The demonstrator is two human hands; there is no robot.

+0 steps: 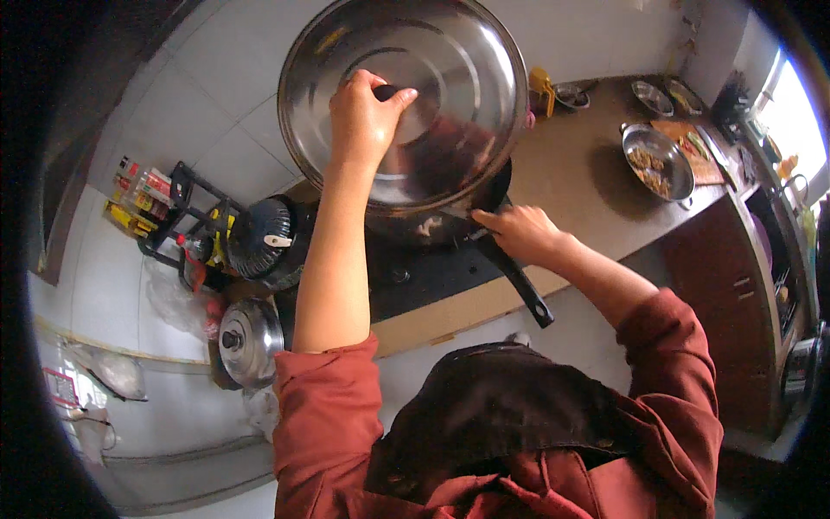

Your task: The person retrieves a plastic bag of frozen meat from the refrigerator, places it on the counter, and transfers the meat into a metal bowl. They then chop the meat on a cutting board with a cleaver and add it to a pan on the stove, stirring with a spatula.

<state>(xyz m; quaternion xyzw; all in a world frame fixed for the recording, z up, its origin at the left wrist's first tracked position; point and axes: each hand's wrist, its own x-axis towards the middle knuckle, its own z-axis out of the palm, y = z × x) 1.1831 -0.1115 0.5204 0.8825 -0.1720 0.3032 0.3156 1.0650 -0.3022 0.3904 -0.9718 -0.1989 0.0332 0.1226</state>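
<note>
My left hand [366, 117] grips the dark knob of a large metal lid [454, 84], which is raised and tilted above the stove [421, 282]. Behind and below the lid sits a dark pan with a long black handle [519, 285]; the lid hides much of it, and a pale piece of something shows at its near side. My right hand [528, 233] is at the pan's rim, at the root of the handle, fingers bent. Whether it grips the pan or something thin over it, I cannot tell.
A metal bowl of food [658, 162] and a cutting board [710, 175] with a knife [713, 146] are on the counter [551, 162] to the right. Small bowls and a yellow jug [541, 91] stand farther back. At left are a dark pot [262, 240], a bottle rack [188, 220] and another lid [253, 344].
</note>
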